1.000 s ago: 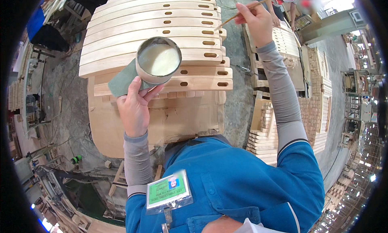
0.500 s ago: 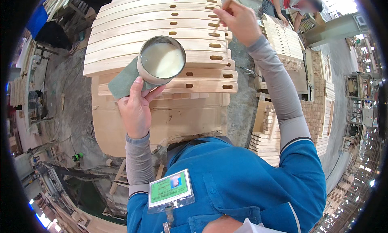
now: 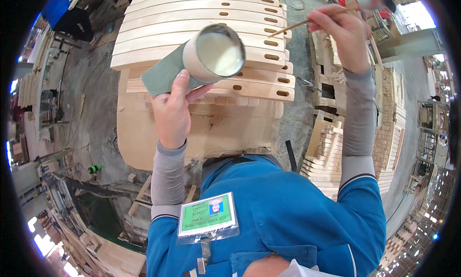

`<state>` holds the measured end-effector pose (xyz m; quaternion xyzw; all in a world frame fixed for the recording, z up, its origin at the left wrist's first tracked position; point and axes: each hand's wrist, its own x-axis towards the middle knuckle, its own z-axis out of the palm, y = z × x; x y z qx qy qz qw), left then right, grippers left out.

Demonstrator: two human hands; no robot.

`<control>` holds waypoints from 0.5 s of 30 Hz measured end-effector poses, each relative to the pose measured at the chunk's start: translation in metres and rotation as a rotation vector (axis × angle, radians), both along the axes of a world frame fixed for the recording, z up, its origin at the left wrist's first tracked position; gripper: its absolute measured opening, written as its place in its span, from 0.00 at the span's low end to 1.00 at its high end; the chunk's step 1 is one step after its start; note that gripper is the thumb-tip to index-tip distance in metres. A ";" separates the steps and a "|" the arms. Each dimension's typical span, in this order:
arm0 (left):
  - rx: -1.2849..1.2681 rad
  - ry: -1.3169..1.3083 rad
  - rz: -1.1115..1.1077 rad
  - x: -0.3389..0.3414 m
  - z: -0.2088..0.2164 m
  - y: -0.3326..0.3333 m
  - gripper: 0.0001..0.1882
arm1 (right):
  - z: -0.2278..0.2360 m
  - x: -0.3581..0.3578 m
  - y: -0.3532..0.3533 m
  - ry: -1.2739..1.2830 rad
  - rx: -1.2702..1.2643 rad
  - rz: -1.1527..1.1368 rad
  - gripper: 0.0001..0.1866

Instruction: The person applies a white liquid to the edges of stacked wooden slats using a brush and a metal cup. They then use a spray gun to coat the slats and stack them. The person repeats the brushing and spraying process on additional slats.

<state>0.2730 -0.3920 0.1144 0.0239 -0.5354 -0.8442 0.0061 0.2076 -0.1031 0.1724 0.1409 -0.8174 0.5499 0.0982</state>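
Note:
My left hand point(image 3: 174, 114) grips a round cup point(image 3: 193, 61) together with a flat grey-green sheet point(image 3: 162, 76) pressed against its side. Creamy white liquid point(image 3: 222, 55) lies in the cup, whose mouth tilts toward the right. A thin stick point(image 3: 290, 29) is pinched in the fingers of my right hand point(image 3: 343, 34), off to the right of the stack. Its tip points left, over the slotted ends of pale wooden slats point(image 3: 168, 45). These lie side by side below both hands, each with oval slots.
Brown cardboard point(image 3: 192, 128) covers the surface under the slats. To the right stand more stacks of cut wood point(image 3: 326, 149) and a wooden pallet point(image 3: 331, 85). Another person point(image 3: 362, 0) bends over work at the far right. A metal-framed machine point(image 3: 72, 205) sits at the lower left.
My right hand has moved right, carrying the stick away from the slotted slat ends. The cup and sheet have shifted right and slightly up in my left hand. The whole view has shifted a little.

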 end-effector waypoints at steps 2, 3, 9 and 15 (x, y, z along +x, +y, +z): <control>-0.031 0.041 -0.029 0.003 0.005 0.001 0.14 | 0.016 0.025 -0.012 -0.023 -0.217 0.127 0.06; -0.043 0.065 -0.056 0.004 0.008 0.002 0.14 | 0.018 0.034 -0.018 -0.039 -0.239 0.175 0.06; -0.017 0.073 -0.065 0.014 0.018 0.010 0.14 | 0.009 0.050 -0.042 -0.082 -0.288 0.234 0.05; -0.066 0.099 -0.055 0.009 0.009 0.020 0.14 | -0.018 0.059 -0.020 -0.332 -0.730 0.181 0.06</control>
